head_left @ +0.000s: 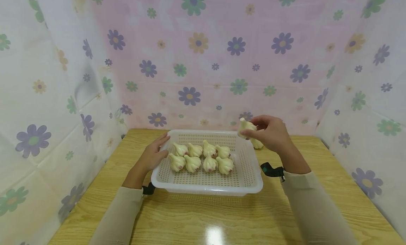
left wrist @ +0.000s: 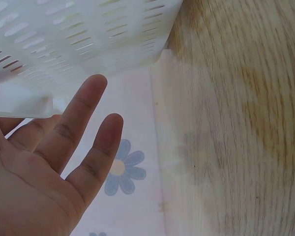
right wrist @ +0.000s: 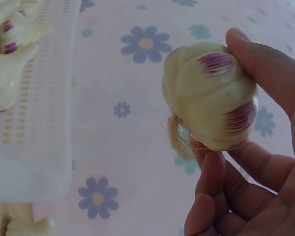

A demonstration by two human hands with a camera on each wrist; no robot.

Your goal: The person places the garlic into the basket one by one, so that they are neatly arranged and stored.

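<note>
My right hand (head_left: 269, 132) pinches a garlic bulb (head_left: 245, 126) between thumb and fingers above the basket's back right corner. In the right wrist view, that bulb (right wrist: 209, 96) shows purple streaks and dry, stringy roots. My left hand (head_left: 153, 154) rests on the left rim of a white plastic basket (head_left: 206, 189). Its ring and little fingers stretch out straight beside the basket wall in the left wrist view; its thumb is hidden there. Inside the basket, several garlic bulbs (head_left: 192, 164) lie in two rows toward the left and middle.
Another garlic bulb (head_left: 257, 144) lies on the wooden table (head_left: 184, 217) behind the basket's right side, partly hidden by my right hand. Flowered cloth (head_left: 219, 62) stands round the back and both sides of the table.
</note>
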